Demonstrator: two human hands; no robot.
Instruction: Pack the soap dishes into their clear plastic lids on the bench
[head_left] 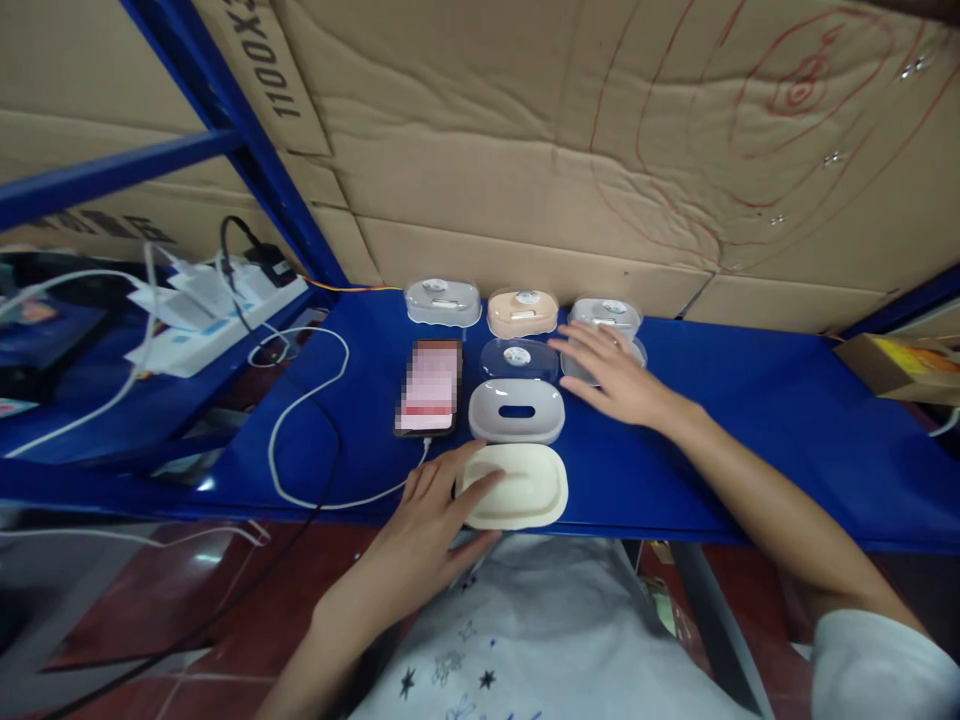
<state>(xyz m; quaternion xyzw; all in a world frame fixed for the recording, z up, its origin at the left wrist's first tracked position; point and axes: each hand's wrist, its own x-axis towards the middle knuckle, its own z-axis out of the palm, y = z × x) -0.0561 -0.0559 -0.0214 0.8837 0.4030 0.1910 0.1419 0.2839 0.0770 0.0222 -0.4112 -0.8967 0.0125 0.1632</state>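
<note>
Near the front edge lies a cream oval plastic tray (525,490). My left hand (435,515) rests at its left end, fingers spread and one finger over its top. Just behind it sits a pale grey oval shell (551,415) with a slot in the middle. My right hand (615,375) reaches over a clear oval cover (636,352) at the back right, fingers stretched out and apart. That hand partly hides the cover; whether it touches it I cannot tell. Another clear oval cover (491,362) with a round sticker lies left of its fingertips.
Along the back stand a grey oval box (442,308), a peach one (523,318) and another grey one (592,315), all under clear covers. A phone (429,388) on a white cable (274,450) lies left. A power strip (217,330) and a cardboard box (900,367) flank the blue shelf (705,430).
</note>
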